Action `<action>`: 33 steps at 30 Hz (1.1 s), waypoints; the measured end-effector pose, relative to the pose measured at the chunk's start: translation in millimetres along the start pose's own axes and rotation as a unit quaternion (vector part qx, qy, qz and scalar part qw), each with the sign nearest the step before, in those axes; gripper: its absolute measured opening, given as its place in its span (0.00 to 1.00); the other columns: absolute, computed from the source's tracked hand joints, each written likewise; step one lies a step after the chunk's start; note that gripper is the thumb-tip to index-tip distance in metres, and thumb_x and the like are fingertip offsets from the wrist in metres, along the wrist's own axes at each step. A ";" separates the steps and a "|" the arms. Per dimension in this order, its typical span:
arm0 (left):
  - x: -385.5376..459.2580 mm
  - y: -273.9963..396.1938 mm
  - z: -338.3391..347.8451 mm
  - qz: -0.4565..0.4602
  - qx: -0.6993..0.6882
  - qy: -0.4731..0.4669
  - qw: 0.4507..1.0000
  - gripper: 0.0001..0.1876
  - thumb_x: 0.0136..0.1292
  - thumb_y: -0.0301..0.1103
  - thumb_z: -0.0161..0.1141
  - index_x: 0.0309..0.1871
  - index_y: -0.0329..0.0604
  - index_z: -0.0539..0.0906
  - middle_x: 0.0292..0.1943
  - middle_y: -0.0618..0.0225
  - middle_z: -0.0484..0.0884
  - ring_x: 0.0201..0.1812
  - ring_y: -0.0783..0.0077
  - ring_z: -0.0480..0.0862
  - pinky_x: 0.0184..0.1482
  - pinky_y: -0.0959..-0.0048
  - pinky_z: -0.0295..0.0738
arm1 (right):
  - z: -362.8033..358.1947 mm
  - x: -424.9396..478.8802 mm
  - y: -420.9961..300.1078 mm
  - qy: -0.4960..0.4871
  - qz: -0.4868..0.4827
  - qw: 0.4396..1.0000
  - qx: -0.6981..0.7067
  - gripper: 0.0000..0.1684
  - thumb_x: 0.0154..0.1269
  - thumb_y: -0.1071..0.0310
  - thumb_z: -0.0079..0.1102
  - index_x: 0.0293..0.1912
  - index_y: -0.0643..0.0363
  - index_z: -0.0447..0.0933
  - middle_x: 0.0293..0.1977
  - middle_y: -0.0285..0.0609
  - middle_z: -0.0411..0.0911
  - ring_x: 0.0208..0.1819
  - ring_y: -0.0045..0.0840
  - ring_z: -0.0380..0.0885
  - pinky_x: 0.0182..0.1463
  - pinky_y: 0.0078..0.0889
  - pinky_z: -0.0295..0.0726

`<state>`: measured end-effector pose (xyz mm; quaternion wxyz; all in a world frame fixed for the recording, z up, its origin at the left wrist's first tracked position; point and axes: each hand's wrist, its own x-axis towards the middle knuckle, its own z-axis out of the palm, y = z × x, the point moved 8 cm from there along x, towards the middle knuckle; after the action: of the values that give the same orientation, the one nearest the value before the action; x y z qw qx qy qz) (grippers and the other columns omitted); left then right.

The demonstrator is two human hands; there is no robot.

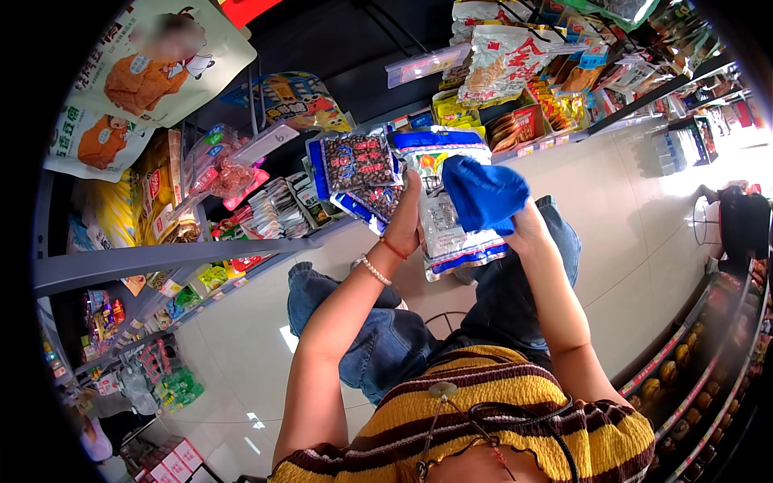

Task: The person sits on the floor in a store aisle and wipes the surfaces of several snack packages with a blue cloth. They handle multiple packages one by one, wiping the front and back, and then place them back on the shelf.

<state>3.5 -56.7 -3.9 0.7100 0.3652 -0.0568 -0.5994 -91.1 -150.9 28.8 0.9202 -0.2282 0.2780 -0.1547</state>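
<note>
Blue-edged snack packets (356, 160) with clear windows showing small dark pieces are held in my left hand (407, 214), several of them overlapping. My right hand (526, 229) grips a bunched blue cloth (483, 193). Between the hands is a larger silver, white and blue snack bag (450, 223), partly covered by the cloth; which hand supports it cannot be told. The cloth lies over the upper right part of this bag. My left fingers are mostly hidden behind the packets.
Shelves of packaged snacks (519, 66) rise in front, with hanging hooks and a clear price-tag holder (429, 63). Large snack bags (163, 66) hang at upper left. A grey shelf edge (175, 256) crosses the left side. Another stocked shelf (670, 392) stands at lower right; a person (96, 435) is at lower left.
</note>
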 end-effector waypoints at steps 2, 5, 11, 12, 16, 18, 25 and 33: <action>0.1 -0.4 0.6 -0.002 -0.004 -0.006 1.000 0.39 0.67 0.68 0.38 0.70 0.48 0.60 0.62 0.61 0.73 0.59 0.64 0.77 0.58 0.63 0.76 | 1.4 -1.0 -0.9 0.054 0.038 0.991 -0.115 0.23 0.68 0.60 0.59 0.54 0.66 0.70 0.45 0.48 0.80 0.44 0.29 0.83 0.47 0.33 0.85; -0.7 0.2 2.6 -0.007 0.002 -0.007 1.000 0.40 0.66 0.69 0.39 0.70 0.48 0.60 0.61 0.61 0.73 0.59 0.63 0.77 0.58 0.61 0.76 | -8.8 -1.7 0.8 0.063 0.083 0.964 -0.243 0.29 0.66 0.57 0.61 0.57 0.68 0.67 0.46 0.50 0.79 0.43 0.31 0.82 0.47 0.33 0.85; 1.3 -2.4 0.5 -0.005 0.002 0.020 1.000 0.43 0.61 0.73 0.44 0.69 0.48 0.62 0.59 0.60 0.75 0.58 0.64 0.78 0.57 0.60 0.77 | -31.3 0.1 1.4 0.060 0.020 0.929 -0.365 0.39 0.61 0.60 0.67 0.64 0.66 0.60 0.49 0.50 0.74 0.47 0.34 0.80 0.48 0.32 0.83; 1.1 -2.9 0.3 -0.010 -0.014 0.018 1.000 0.43 0.61 0.73 0.44 0.68 0.48 0.63 0.58 0.60 0.75 0.57 0.64 0.78 0.57 0.61 0.77 | -26.5 -3.1 -2.6 0.049 -0.027 0.915 -0.399 0.40 0.60 0.61 0.68 0.65 0.64 0.59 0.50 0.50 0.73 0.48 0.35 0.79 0.49 0.33 0.82; 4.0 -0.6 -6.1 0.001 -0.034 0.011 0.999 0.42 0.61 0.72 0.44 0.67 0.46 0.64 0.56 0.60 0.77 0.54 0.64 0.80 0.55 0.61 0.79 | 6.1 -28.1 -22.9 0.018 -0.248 0.738 -0.627 0.45 0.55 0.64 0.71 0.68 0.57 0.58 0.51 0.52 0.68 0.53 0.40 0.72 0.52 0.36 0.79; 6.4 0.9 -6.9 0.007 -0.045 0.008 0.999 0.42 0.62 0.72 0.41 0.65 0.45 0.65 0.55 0.61 0.78 0.52 0.64 0.82 0.53 0.61 0.80 | 33.4 -46.7 -30.3 0.002 -0.349 0.616 -0.706 0.41 0.53 0.63 0.72 0.64 0.55 0.64 0.50 0.52 0.66 0.53 0.44 0.69 0.54 0.41 0.74; 4.1 13.1 6.0 0.032 -0.073 -0.043 0.996 0.39 0.66 0.69 0.38 0.63 0.43 0.69 0.52 0.61 0.81 0.51 0.66 0.83 0.53 0.63 0.80 | 69.8 -73.1 -13.1 -0.101 -0.373 0.506 -0.771 0.27 0.51 0.55 0.71 0.50 0.52 0.77 0.47 0.41 0.73 0.50 0.39 0.71 0.54 0.40 0.70; 2.8 7.3 -4.0 0.005 -0.082 0.019 0.996 0.39 0.64 0.70 0.41 0.63 0.44 0.69 0.51 0.62 0.81 0.49 0.66 0.83 0.52 0.61 0.80 | 55.2 -66.9 -24.7 -0.082 -0.397 0.590 -0.698 0.09 0.55 0.71 0.65 0.39 0.56 0.79 0.38 0.38 0.81 0.39 0.33 0.79 0.47 0.32 0.72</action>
<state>12.2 -57.3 -3.5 0.7414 0.3164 0.0043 -0.5918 -116.2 -125.9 111.7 0.3446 -0.9002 0.1062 -0.2443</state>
